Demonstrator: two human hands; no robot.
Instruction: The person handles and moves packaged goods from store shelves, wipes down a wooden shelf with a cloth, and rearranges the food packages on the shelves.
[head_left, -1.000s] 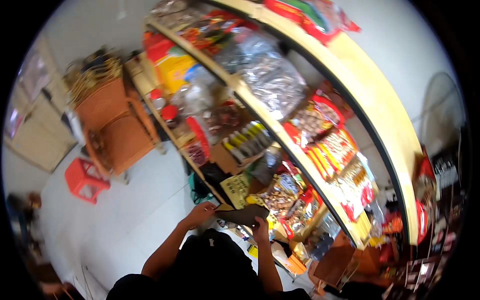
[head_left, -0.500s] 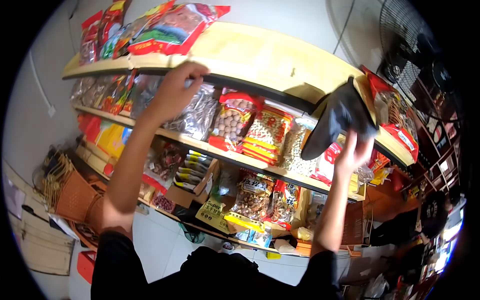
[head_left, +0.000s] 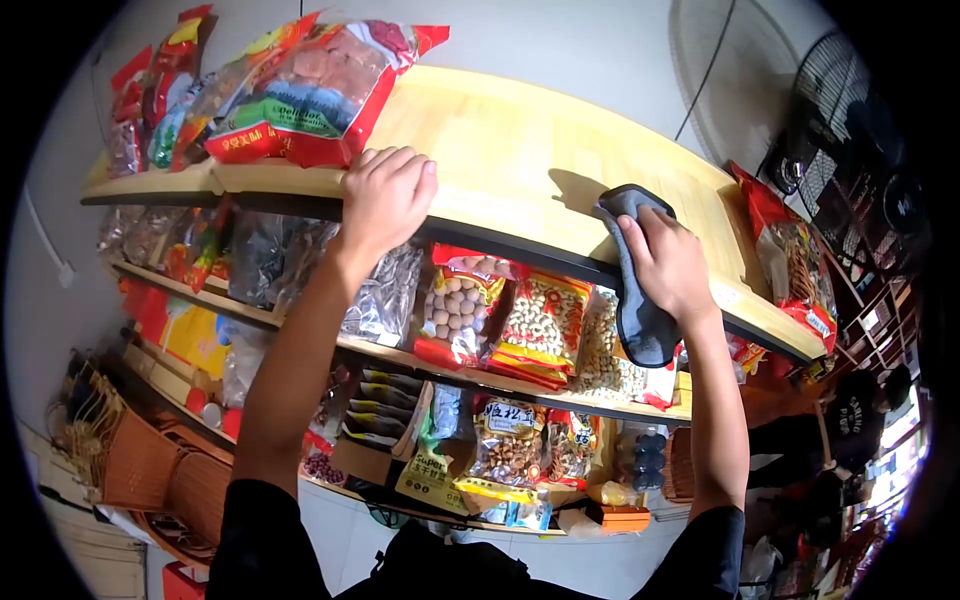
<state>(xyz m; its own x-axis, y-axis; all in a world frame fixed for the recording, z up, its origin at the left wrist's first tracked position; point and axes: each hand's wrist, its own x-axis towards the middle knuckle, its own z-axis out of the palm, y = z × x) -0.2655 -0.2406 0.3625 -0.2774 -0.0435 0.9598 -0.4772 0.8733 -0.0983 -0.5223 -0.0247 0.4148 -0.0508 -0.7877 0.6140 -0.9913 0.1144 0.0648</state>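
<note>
My right hand [head_left: 668, 262] holds a dark grey cloth [head_left: 645, 325]. Part of the cloth lies on the top shelf [head_left: 500, 130]; the rest hangs over its front edge. My left hand [head_left: 388, 195] is closed at the same edge, fingers curled over the board, its fingertips hidden. Right beside it is the lower corner of a large red-trimmed clear food bag [head_left: 310, 90]. Further left stand slimmer packets [head_left: 172, 85]. At the shelf's right end leans another red-edged bag [head_left: 795, 250].
Lower shelves hold bags of nuts [head_left: 540, 325], round brown dried goods [head_left: 462, 310] and a carton of packets [head_left: 385, 405]. Wicker baskets [head_left: 165, 465] stand at lower left. A black fan [head_left: 840, 140] is at the right, near a person in dark clothes [head_left: 850, 420].
My right hand has brought the loosely hanging cloth onto the top shelf's edge. My left hand, raised before the shelf earlier, now rests on its edge by the large bag.
</note>
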